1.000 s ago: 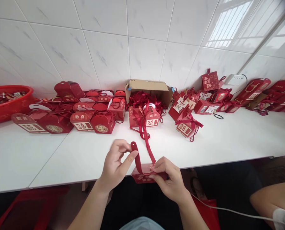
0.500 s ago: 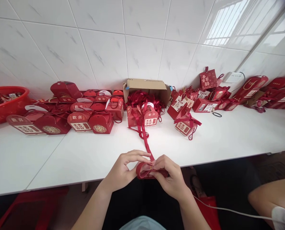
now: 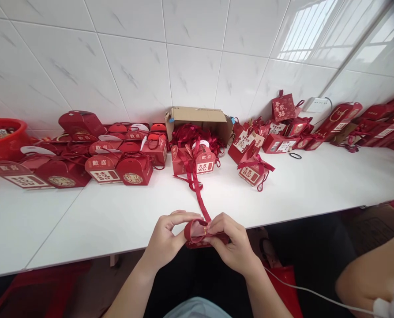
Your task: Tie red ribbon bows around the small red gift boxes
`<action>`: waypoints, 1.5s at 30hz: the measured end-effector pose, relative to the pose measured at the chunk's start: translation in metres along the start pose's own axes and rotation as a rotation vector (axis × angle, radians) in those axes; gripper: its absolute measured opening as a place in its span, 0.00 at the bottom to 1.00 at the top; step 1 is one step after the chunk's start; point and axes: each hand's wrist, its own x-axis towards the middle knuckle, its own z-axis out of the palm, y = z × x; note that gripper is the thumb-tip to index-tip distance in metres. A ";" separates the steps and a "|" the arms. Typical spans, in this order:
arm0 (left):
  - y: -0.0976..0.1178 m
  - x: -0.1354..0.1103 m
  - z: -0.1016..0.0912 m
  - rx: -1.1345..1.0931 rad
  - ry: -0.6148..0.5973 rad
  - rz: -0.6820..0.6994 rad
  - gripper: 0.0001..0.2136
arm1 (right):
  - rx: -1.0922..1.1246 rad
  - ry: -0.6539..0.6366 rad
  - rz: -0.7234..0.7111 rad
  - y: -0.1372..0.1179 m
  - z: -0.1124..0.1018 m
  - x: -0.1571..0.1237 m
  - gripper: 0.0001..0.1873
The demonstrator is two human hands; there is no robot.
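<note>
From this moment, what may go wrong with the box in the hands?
The box is at the table's front edge, so it may drop if the right hand slips. The strap, bent into a loop, might spring open if the left hand lets go. The ribbon, reaching to the hands, could snag.

One head-worn camera; scene viewed from the person's head, above light-blue clothing [image 3: 197,308] at the bottom edge. Aimed forward and down. Left hand [image 3: 168,236] and right hand [image 3: 231,240] framed near, low centre; white table [image 3: 283,194] seen beyond, tiled wall [image 3: 133,66] farthest. Upper right corner darkened; detail there not surely made out.
</note>
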 end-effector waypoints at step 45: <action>-0.013 -0.005 0.003 0.006 -0.047 0.386 0.06 | -0.042 0.055 -0.118 -0.001 -0.001 0.008 0.14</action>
